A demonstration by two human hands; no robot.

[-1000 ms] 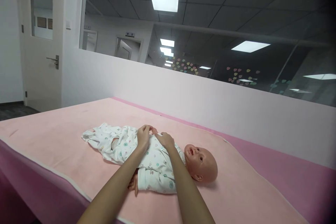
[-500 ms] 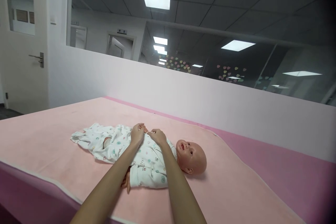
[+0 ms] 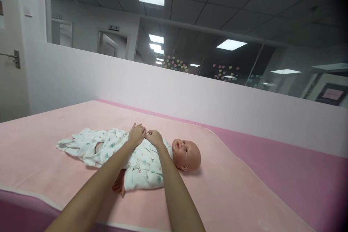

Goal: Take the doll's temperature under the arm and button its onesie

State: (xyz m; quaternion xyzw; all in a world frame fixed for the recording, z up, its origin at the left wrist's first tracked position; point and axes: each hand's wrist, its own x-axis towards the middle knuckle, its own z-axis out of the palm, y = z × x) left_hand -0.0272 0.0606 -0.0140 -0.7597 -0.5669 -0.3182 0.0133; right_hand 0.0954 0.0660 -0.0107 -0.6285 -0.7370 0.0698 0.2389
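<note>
One bald, tan plastic baby doll (image 3: 187, 155) in white printed cloth clothing (image 3: 144, 163) lies face-up on a flat pale-pink mat (image 3: 231, 195), presumably for easy access, left hand (image 3: 137, 134) and right hand (image 3: 154, 137) bent over its far side, any grip unclear.

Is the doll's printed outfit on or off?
On: the printed outfit covers the torso of the doll, and one doll hand pokes from a sleeve.
</note>
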